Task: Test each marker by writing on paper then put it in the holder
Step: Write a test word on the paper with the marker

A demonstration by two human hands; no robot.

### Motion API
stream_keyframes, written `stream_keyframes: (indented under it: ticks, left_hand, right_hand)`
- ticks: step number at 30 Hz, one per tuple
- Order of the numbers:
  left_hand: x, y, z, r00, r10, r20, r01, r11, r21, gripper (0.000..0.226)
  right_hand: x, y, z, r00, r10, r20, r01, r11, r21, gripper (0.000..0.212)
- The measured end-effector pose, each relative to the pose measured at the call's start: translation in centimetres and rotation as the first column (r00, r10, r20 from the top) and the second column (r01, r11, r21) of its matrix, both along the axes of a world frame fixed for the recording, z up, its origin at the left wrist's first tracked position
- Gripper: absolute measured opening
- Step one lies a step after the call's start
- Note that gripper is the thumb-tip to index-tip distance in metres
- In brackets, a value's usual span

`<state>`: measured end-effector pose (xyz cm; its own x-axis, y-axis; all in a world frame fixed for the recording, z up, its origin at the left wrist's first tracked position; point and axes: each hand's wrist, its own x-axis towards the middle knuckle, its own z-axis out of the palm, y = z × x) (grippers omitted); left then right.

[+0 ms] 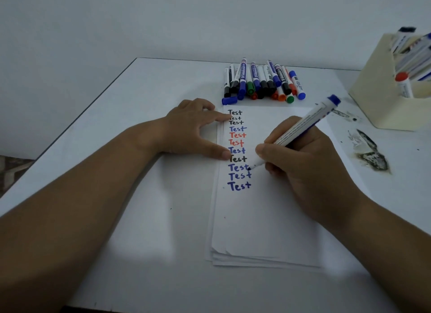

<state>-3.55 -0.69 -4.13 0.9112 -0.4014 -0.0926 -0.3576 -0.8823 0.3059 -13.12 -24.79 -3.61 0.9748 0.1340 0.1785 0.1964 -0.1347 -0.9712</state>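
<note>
Blue marker (pixel 300 128) was pinched in right grip (pixel 296 154), left grip (pixel 196 128) flat on paper (pixel 268 219); ink might smear.

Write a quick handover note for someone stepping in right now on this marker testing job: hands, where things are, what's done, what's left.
Left hand: open, fingers flat on the left edge of the paper stack, steadying it.
Right hand: grips an uncapped blue marker, cap pushed on its back end, tip on the paper beside the list of "Test" words.
Done: eleven "Test" lines in black, blue and red; several markers stand in the cream holder at right.
Left: put this marker in the holder, then test the pile of markers beyond the paper. A loose blue cap lies by the pile.
</note>
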Motion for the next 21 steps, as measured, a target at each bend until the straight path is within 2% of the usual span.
stream_keyframes:
  ticks: [4,7,9,13,18,21]
  left_hand:
    - [0.3,0.1,-0.3,0.994,0.038,0.102,-0.02,0.984,-0.176,0.087]
    - [1.0,-0.1,-0.9,0.955,0.184,0.234,-0.099,0.938,-0.333,0.053]
    - [1.4,-0.3,-1.1,0.928,0.269,0.257,-0.155,0.907,-0.391,0.044]
    - [1.5,-0.8,-1.4,0.903,0.289,0.317,-0.192,0.933,-0.305,0.04]
    - [2.3,-1.5,-1.1,0.862,0.327,0.386,-0.274,0.943,-0.187,0.04]
    - [3.2,-2.8,-0.5,0.863,0.326,0.386,-0.292,0.945,-0.145,0.045]
  right_hand:
    - [1.1,-0.3,-0.5,0.983,0.013,-0.184,0.034,0.967,0.252,0.013]
    - [1.6,-0.4,-0.4,0.956,0.064,-0.287,0.062,0.91,0.409,0.017]
    - [1.8,-0.4,-0.1,0.938,0.077,-0.338,0.103,0.869,0.484,0.013]
    - [1.9,-0.5,0.6,0.903,0.074,-0.423,0.219,0.767,0.603,0.013]
    - [2.2,-0.2,1.0,0.882,0.076,-0.465,0.268,0.73,0.629,0.006]
    - [2.2,-0.4,1.0,0.876,0.094,-0.473,0.279,0.701,0.656,0.011]
